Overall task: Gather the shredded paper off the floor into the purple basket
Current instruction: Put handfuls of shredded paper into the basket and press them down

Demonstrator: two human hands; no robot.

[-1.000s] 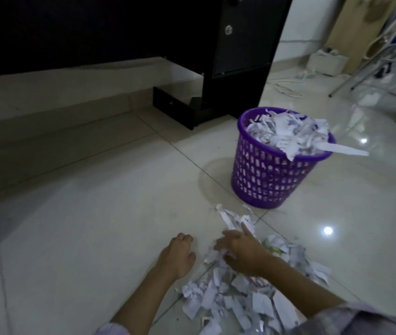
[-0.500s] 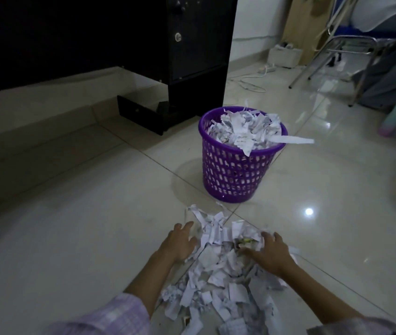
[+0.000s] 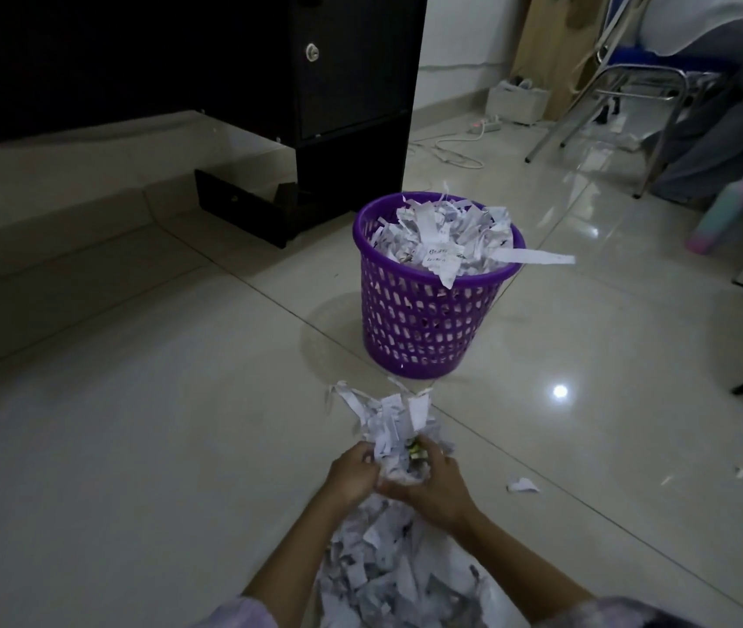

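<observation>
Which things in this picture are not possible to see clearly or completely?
Head view only:
- Shredded paper pile: lower part cut off by the bottom edge.
- Green item in the bunch: hidden between left hand and right hand.
- Purple basket: writing on its scraps too small.

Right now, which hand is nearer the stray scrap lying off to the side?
Right. The right hand grips the paper bunch just beside the scrap; the left hand grips the bunch's far side.
</observation>
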